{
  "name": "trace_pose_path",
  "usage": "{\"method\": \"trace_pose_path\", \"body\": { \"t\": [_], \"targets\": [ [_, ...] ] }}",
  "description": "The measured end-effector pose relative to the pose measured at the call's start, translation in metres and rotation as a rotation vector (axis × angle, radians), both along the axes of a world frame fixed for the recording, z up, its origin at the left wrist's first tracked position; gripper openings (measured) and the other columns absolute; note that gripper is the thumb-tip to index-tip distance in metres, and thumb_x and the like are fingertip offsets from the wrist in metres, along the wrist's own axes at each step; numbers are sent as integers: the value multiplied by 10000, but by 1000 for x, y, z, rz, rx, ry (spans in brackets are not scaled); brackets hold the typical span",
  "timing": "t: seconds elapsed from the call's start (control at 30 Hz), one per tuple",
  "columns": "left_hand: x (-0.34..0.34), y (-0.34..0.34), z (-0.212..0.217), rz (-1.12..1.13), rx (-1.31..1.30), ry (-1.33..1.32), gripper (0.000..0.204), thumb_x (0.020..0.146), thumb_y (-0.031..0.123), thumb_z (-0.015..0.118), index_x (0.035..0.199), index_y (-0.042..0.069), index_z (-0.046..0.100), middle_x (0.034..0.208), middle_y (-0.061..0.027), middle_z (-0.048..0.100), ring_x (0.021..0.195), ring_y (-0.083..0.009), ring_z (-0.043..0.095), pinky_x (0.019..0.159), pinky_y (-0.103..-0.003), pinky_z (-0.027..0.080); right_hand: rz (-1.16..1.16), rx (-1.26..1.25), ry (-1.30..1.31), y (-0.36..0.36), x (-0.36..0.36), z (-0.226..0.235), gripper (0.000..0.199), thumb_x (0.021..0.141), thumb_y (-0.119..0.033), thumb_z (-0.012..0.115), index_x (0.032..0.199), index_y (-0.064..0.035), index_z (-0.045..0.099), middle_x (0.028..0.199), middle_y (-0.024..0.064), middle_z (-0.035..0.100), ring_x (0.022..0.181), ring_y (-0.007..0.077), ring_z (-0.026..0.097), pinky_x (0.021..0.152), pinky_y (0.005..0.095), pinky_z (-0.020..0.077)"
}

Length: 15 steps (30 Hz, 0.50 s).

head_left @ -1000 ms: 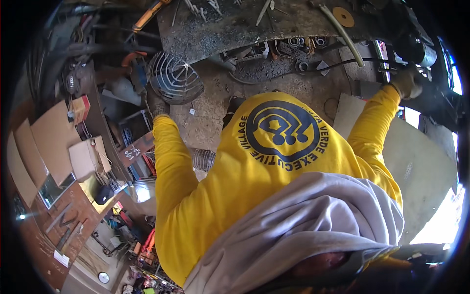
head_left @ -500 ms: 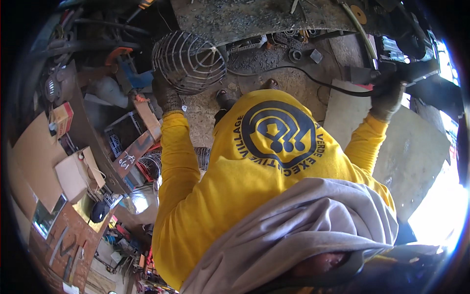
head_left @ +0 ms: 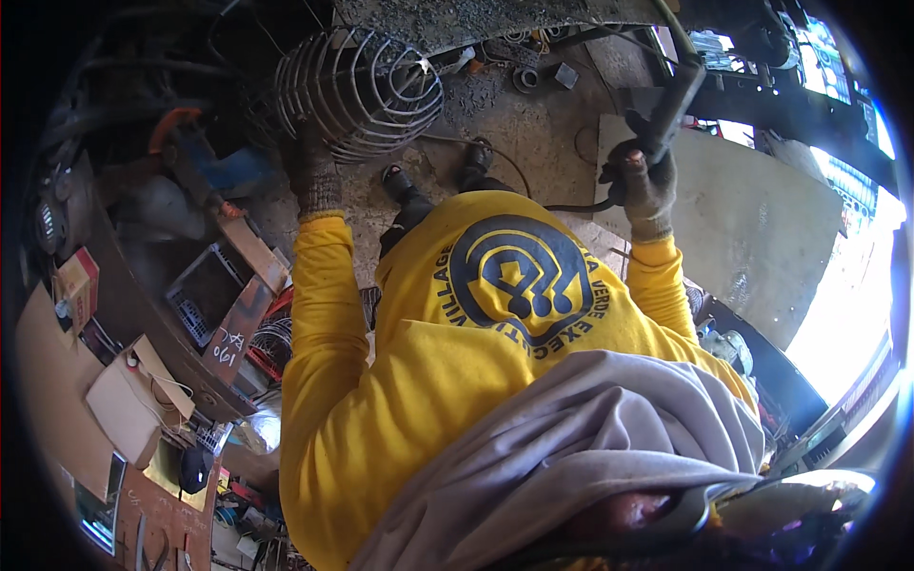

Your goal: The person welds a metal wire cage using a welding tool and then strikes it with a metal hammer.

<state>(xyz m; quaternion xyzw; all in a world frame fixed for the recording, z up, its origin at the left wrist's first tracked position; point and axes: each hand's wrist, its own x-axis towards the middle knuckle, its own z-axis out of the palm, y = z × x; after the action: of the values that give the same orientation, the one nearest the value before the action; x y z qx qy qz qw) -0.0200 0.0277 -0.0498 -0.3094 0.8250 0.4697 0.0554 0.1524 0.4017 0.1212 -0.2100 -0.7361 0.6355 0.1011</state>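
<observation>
- There is one round wire cage, out in front on the left, by the edge of the one dark counter.
- There are two hands, both in gloves. The left hand grips the near side of the cage, but its fingers are too dark to see well.
- The right hand is wrapped around one gray tool, with one black cord by it.
- Both arms reach forward, left and right spread apart.
- Two feet are on the floor, between the hands.
</observation>
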Motion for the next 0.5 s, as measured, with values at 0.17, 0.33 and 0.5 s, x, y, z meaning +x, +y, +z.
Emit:
{"method": "trace_pose_path", "body": {
  "t": [0.17, 0.33, 0.5],
  "targets": [
    [-12, -24, -100, -129, -142, 230, 707, 929, 597, 531, 1283, -15, 558, 1272, -267, 590, 1179, -408, 560, 987, -448, 427, 44, -18, -40, -16, -10, -11, 454, 940, -235, 668, 1283, 22, 519, 810, 43, 616, 642, 120, 607, 603, 255, 518],
    [-17, 8, -122, -249, -323, 346, 452, 1010, 398, 452, 1209, 18, 595, 1206, -235, 613, 1120, -387, 586, 934, -447, 471, 72, 143, -131, 23, -22, -56, 384, 920, -217, 703, 1208, 1, 574, 818, 39, 633, 671, 96, 606, 603, 249, 505],
    [-12, 19, -128, -198, -299, 443, 553, 989, 510, 481, 1162, -1, 598, 1147, -262, 616, 1061, -424, 588, 910, -473, 460, 131, 200, -103, 35, -17, -56, 386, 880, -234, 753, 1149, -5, 596, 799, 53, 649, 660, 97, 610, 626, 262, 511]
  ]
}}
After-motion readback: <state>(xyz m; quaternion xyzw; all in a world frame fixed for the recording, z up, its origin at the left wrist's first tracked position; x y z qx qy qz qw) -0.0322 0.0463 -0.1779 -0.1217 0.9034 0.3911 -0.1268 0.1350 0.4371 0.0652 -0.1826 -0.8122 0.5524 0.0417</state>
